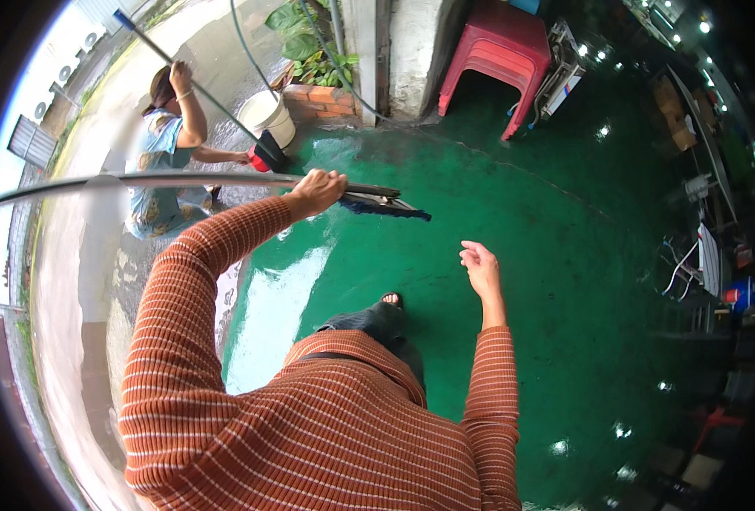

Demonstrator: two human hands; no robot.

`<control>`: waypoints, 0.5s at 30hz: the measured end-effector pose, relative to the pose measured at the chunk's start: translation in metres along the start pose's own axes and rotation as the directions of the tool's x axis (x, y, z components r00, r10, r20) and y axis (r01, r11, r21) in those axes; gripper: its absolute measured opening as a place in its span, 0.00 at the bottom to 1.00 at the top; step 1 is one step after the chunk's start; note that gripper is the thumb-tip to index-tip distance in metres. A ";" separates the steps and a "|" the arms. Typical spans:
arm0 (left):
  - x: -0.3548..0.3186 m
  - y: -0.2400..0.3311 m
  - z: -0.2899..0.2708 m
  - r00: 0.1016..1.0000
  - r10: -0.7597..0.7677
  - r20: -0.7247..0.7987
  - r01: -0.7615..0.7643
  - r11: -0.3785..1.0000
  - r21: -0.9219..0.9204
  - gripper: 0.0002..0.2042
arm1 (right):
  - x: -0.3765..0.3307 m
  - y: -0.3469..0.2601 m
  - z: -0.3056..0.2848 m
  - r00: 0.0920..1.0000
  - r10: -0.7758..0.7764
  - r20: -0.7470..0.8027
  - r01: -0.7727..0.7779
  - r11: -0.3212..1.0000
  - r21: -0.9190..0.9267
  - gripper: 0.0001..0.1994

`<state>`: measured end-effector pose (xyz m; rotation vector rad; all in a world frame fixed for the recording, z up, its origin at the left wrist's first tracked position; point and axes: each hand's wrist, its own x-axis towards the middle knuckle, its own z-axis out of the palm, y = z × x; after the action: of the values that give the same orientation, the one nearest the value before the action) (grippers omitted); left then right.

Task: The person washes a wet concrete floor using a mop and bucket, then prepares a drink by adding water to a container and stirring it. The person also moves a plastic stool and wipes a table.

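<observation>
My left hand is closed round the metal pole of a flat mop, near its head. The pole runs almost level out to the left. Its flat head with a dark blue fringe points right, held above the green floor. My right hand hangs over the floor to the right, holding nothing, its fingers loosely bent and apart. Both my arms are in striped rust-brown sleeves.
At the left a crouching person grips another long pole and a red object. A white bucket stands beside a brick planter. Stacked red stools are at the wall; shelving and boxes line the right.
</observation>
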<state>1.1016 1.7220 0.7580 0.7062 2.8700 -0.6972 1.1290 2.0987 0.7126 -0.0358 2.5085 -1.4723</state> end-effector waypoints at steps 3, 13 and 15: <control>0.065 0.001 -0.050 0.977 0.108 -0.185 -0.101 0.994 0.043 0.12 | 0.032 -0.004 -0.032 0.999 -0.037 0.004 0.037 0.999 0.022 0.12; 0.254 0.052 -0.155 0.936 0.351 -0.028 -0.350 0.936 0.024 0.10 | 0.142 -0.094 -0.119 0.924 -0.364 0.118 0.368 0.930 -0.012 0.23; 0.279 0.059 -0.163 0.936 0.351 0.022 -0.351 0.936 -0.010 0.08 | 0.165 -0.105 -0.135 0.865 -0.489 0.110 0.499 0.862 -0.090 0.26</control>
<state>0.8828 1.9584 0.8217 1.1622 2.6157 -0.6377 0.9295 2.1403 0.8357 -0.8039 2.6296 -1.4429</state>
